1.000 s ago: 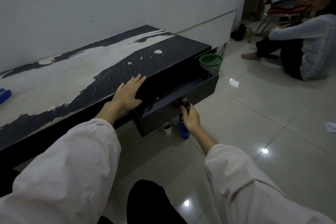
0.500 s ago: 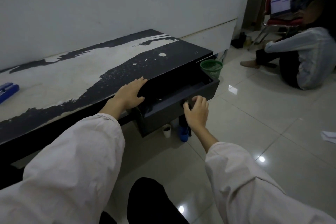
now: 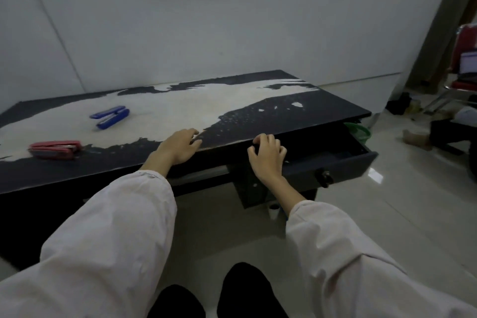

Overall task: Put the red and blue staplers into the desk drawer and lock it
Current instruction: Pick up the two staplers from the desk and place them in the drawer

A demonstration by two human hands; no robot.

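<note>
The drawer [image 3: 333, 160] is standing pulled out at the right end of the table [image 3: 271, 113], its dark interior showing and a key [image 3: 325, 177] sitting in the lock on its front. The left hand [image 3: 179, 146] is resting flat on the table edge, fingers spread, its grip wide and holding nothing. The right hand [image 3: 267, 156] is hovering with fingers loosely curled just over the near left corner of the drawer, its grip also empty. Both staplers are lying on the tabletop well to the left: the red stapler [image 3: 55, 149] near the front edge, the blue stapler [image 3: 111, 116] further back, its arm gaping open. Neither is in the drawer yet.

The likely risks: the blue stapler's open arm could be swinging or pinching as it is picked up, and could be fouling the drawer if dropped in while splayed. Reaching far left while leaning may be knocking the red stapler off the near edge. A bump against the protruding key could be bending it.
</note>
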